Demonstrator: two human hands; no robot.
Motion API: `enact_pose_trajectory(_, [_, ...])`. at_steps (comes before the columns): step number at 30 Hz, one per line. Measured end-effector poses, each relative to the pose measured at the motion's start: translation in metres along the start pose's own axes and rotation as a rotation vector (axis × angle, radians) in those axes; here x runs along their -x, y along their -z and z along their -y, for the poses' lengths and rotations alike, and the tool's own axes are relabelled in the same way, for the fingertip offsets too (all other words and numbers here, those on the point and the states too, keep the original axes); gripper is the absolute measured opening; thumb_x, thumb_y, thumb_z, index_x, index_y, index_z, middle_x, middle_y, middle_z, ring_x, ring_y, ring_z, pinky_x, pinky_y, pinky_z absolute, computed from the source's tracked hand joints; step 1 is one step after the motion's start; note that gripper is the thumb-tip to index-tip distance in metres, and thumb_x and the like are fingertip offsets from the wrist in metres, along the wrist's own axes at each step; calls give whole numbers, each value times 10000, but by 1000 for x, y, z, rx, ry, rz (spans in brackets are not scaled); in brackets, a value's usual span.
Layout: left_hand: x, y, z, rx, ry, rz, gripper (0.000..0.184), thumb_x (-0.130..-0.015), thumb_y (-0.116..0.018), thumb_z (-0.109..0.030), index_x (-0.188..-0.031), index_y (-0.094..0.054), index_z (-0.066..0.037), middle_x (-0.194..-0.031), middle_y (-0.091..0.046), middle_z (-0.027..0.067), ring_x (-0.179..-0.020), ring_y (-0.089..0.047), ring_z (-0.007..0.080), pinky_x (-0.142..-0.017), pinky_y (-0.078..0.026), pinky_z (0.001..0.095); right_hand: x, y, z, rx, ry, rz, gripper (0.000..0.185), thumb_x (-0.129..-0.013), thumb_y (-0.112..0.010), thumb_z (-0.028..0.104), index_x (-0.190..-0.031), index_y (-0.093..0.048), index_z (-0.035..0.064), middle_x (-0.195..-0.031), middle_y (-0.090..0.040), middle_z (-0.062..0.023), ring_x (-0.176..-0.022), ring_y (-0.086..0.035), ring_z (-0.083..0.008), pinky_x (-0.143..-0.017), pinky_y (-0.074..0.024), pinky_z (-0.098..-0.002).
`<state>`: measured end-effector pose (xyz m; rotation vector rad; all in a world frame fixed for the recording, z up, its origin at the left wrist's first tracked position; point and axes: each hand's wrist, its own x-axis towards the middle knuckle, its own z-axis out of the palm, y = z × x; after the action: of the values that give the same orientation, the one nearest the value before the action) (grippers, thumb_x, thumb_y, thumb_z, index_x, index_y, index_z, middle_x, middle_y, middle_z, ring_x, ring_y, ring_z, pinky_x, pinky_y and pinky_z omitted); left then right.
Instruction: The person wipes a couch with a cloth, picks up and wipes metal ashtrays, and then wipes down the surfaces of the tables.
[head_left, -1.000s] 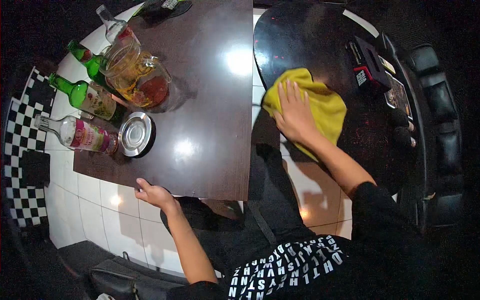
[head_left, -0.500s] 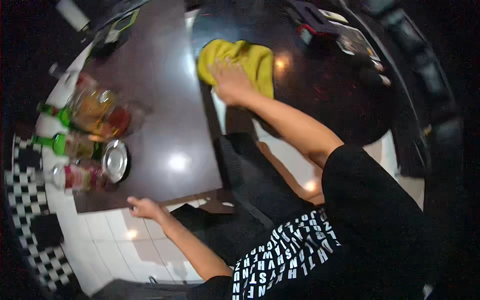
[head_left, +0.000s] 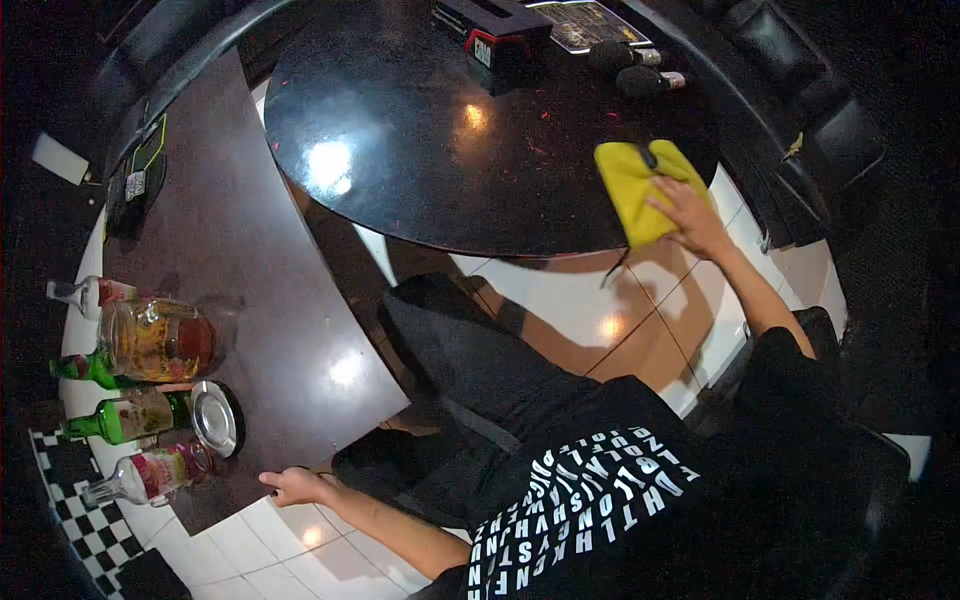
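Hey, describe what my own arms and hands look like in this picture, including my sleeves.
Your left hand and right hand are ungloved, with bare forearms. The right sleeve is short, plain black, ending near the elbow. It belongs to a black T-shirt printed with white capital letters.

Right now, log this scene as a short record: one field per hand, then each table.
Right hand: fingers over a yellow fabric cloth
Cloth position: at the right-hand near edge of a dark, glossy round table
Left hand: at the near edge of a brown rectangular table; contact unclear
Brown table: two green glass bottles, two clear glass bottles, a clear glass pitcher, a round silvery dish
Round table, far side: a black-and-red box
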<state>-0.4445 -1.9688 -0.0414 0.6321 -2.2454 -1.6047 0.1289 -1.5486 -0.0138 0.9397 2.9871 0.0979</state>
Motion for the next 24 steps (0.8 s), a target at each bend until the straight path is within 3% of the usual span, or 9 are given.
enact_pose_trajectory(6, [-2, -5, 10, 110, 70, -7, 660, -964, -458, -341, -1305, -224, 173, -1256, -396, 383, -1076, -527, 386, -944, -453, 412, 16, -2, 0, -12, -174, -44, 851, -655, -697, 45, -1418, -327, 110, -1502, -235, -168, -1391, -211, -357, -1133, -197, -493])
enact_pose_trajectory(8, [18, -2, -8, 263, 0, 51, 639, -969, -454, -331, -1300, -236, 169, -1252, -401, 366, -1055, -532, 376, -932, -457, 415, 4, -1, 12, 48, -93, 25, 821, -661, -645, 19, -1412, -314, 51, -1494, -235, -197, -1394, -189, -375, -1140, -169, -496])
enact_pose_trajectory(12, [32, -2, -27, 203, 1, -51, 529, -974, -461, -254, -1248, -317, 175, -1241, -433, 347, -1065, -534, 337, -903, -456, 404, -13, -11, 37, 32, 39, -97, 842, -643, -584, 0, -1426, -278, 39, -1486, -245, -217, -1397, -180, -382, -1138, -150, -506])
enact_pose_trajectory(14, [14, -5, 2, 249, -130, -18, 507, -972, -468, -246, -1223, -339, 176, -1225, -446, 333, -1059, -527, 328, -900, -449, 392, -23, -9, 62, 21, 44, -124, 843, -677, -605, 32, -1441, -250, 37, -1490, -235, -220, -1400, -178, -379, -1137, -140, -508])
enact_pose_trajectory(17, [28, -5, -15, 280, -77, -54, 482, -974, -461, -246, -1219, -356, 156, -1191, -467, 283, -1060, -509, 320, -938, -408, 387, -40, -7, 96, 7, 12, -143, 824, -724, -615, 70, -1452, -231, 35, -1500, -221, -215, -1407, -166, -367, -1138, -121, -506])
enact_pose_trajectory(20, [22, -7, -4, 327, -87, -60, 476, -974, -462, -251, -1226, -353, 138, -1195, -461, 256, -1082, -484, 306, -970, -374, 390, -71, 9, 140, 48, 2, -55, 735, -791, -504, 113, -1457, -210, 13, -1508, -195, -221, -1402, -149, -395, -1133, -102, -515])
enact_pose_trajectory(22, [18, -7, 3, 348, -108, -41, 475, -974, -462, -255, -1228, -351, 130, -1199, -452, 244, -1089, -474, 298, -980, -360, 388, -100, 18, 170, -3, -10, -2, 573, -898, -410, 161, -1440, -283, 25, -1507, -220, -201, -1406, -165, -367, -1137, -96, -494])
enact_pose_trajectory(24, [14, -8, 8, 360, -133, -18, 475, -974, -463, -258, -1229, -349, 127, -1203, -442, 234, -1093, -467, 290, -987, -349, 387, -134, 22, 193, -219, 37, -85, 558, -915, -453, 188, -1439, -310, 56, -1494, -274, -176, -1403, -204, -330, -1134, -91, -505])
